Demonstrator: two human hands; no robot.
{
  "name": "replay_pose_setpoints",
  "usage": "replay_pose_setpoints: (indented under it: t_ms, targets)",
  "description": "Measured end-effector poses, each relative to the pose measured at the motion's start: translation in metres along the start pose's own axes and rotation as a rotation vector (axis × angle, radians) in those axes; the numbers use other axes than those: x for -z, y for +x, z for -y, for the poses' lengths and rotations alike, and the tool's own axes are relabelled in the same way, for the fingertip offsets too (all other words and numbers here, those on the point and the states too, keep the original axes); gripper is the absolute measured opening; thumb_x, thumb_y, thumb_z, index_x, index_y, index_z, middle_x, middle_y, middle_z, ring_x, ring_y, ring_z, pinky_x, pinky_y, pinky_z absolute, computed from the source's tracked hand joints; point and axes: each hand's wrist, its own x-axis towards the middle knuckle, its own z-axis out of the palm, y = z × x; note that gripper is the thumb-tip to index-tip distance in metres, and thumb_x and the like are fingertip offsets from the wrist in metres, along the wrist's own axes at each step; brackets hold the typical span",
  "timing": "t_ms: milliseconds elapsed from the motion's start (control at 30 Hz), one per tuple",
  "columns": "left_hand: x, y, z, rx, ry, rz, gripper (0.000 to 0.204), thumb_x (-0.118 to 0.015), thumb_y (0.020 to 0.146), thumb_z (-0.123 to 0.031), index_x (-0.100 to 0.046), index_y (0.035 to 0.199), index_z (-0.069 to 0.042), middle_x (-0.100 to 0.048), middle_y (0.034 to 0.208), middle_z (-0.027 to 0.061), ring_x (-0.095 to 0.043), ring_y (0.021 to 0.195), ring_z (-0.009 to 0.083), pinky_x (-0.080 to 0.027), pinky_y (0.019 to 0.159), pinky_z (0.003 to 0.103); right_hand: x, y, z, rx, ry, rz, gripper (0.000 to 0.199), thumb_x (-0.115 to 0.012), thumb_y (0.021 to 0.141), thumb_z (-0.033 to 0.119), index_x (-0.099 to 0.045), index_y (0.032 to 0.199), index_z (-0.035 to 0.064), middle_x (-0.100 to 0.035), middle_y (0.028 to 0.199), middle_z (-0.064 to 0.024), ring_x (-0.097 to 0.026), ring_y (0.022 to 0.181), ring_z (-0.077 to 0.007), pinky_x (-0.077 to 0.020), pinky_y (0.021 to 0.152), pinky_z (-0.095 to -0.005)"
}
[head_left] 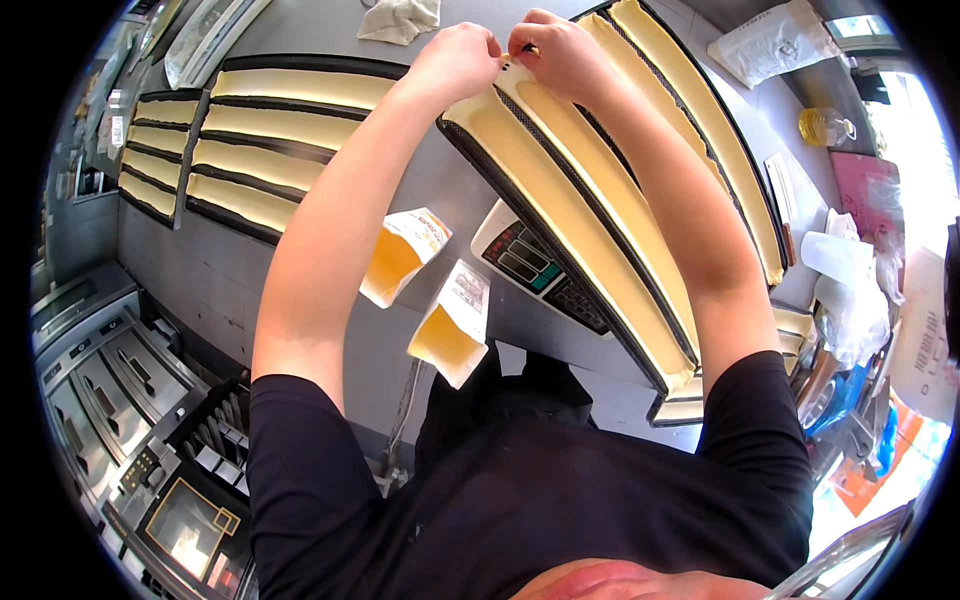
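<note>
Both my arms reach to the far end of a black perforated channel tray (590,215), whose long troughs hold smooth pale-yellow strips that look like dough. My left hand (460,62) is closed, fingertips pinched together at the tray's far corner. Beside it my right hand (562,52) is closed too, its thumb and fingers curled together, with a small dark spot showing between them. A few dark specks (506,66) lie on the pale strip between the hands. Whatever the fingertips hold is too small or hidden to name.
The tray rests partly over a digital scale (530,262). Two cut-open cartons (465,310), yellowish inside, stand nearer me. More filled trays (265,150) lie left and right. A cloth (398,18) is at the back, an oil bottle (826,127) at right, an oven-like appliance (120,370) at left.
</note>
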Motion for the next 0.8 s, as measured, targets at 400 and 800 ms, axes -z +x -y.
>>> replay_pose_setpoints:
  t_ms: [400,800]
  targets:
    - [0.006,0.001,-0.006,0.009,-0.058,-0.006,0.025,-0.077,0.100,-0.020,-0.084,0.118,-0.004,-0.084,0.115,0.0145,-0.079,0.107,0.0267,-0.062,0.099,0.040,0.002,-0.003,0.005,-0.002,0.081,-0.055,0.008,-0.075,0.101,0.017,-0.076,0.104,0.0092,-0.075,0.110,-0.0093,-0.076,0.101,-0.0343,-0.0611,0.089,-0.0459]
    - [0.011,0.011,-0.001,0.088,-0.196,0.092,0.029,-0.081,0.101,-0.020,-0.085,0.125,-0.003,-0.085,0.116,0.0128,-0.077,0.108,0.0204,-0.058,0.103,0.039,0.004,-0.004,0.004,-0.065,0.298,-0.066,0.015,-0.078,0.101,0.014,-0.076,0.111,0.0033,-0.076,0.109,-0.0142,-0.076,0.101,-0.0328,-0.0609,0.092,-0.0433]
